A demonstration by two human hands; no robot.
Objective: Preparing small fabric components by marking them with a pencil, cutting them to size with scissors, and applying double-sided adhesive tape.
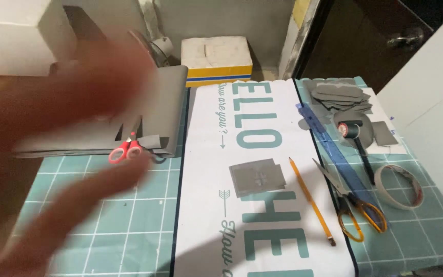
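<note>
A big blurry left hand [52,154] fills the nine o'clock side, fingers spread wide and holding nothing. Just behind it lie small red scissors [125,150] on a folded grey sheet [167,110]. At twelve o'clock sits a white box [216,57] with yellow and blue stripes. In the middle of the green squared surface [129,220] lies a white banner [262,169] with teal letters and a grey square [256,177] on it. Toward three o'clock come a pencil [311,199], orange scissors [352,202], a blue ruler [334,154] and a tape roll [398,185].
</note>
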